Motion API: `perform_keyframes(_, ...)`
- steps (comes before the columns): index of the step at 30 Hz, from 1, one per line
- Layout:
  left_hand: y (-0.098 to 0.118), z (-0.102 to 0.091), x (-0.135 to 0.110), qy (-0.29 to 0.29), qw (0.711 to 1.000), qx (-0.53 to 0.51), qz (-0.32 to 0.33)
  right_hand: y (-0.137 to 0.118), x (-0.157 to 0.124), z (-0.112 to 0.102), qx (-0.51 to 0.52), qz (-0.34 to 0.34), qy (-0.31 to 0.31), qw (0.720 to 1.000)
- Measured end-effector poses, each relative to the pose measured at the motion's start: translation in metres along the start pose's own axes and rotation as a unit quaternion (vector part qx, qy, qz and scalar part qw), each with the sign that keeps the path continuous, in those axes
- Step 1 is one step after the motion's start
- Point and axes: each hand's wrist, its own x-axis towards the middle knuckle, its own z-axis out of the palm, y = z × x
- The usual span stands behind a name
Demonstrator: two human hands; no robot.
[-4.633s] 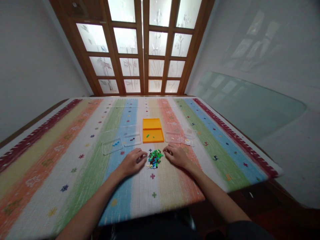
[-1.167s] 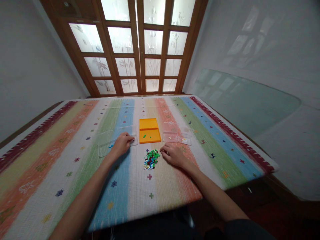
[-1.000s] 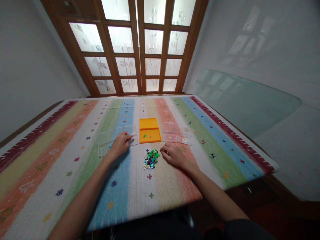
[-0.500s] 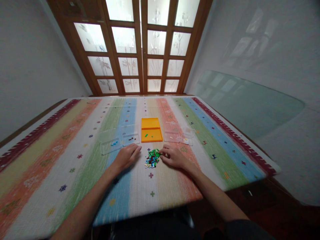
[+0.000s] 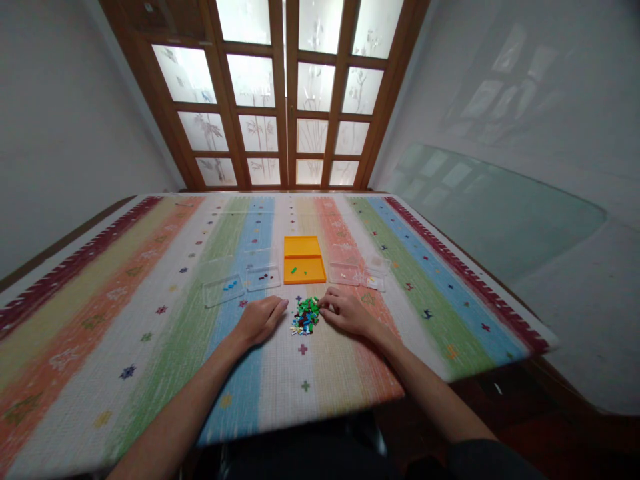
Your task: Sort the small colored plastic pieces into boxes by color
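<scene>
Wooden doors [image 5: 291, 157] past far edge of counter [image 5: 50, 255], brown frames around frosted panes [image 5: 313, 87] with plant patterns. Bright light through them; rest of room dim. Left wall [image 5: 75, 113] plain, greyish. Right wall [image 5: 575, 100] pale, window-shaped glints on it; pale green panel [image 5: 510, 210] there, beyond counter's right edge. Striped cloth [image 5: 340, 223] over counter, maroon bands toward left and right edges. Floor [image 5: 530, 427] by near right corner dark reddish brown, small white strip [image 5: 498, 388] there.

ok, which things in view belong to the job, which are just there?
Likely in use: mixed pile of small pieces, open yellow case, four clear boxes holding pieces.
Just there: striped tablecloth, paned wooden doors.
</scene>
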Motion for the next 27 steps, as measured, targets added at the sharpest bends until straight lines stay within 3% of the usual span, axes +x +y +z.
perform_keyframes(16, 0.0, 0.001, -0.001, 0.002, 1.0, -0.014, 0.001, -0.002, 0.009, -0.012, 0.055, 0.082, -0.013, 0.995)
perform_keyframes(27, -0.001, 0.002, -0.001, 0.007, 1.0, -0.006, 0.014, 0.019, 0.065, -0.019, -0.059, 0.068, 0.041, 0.995)
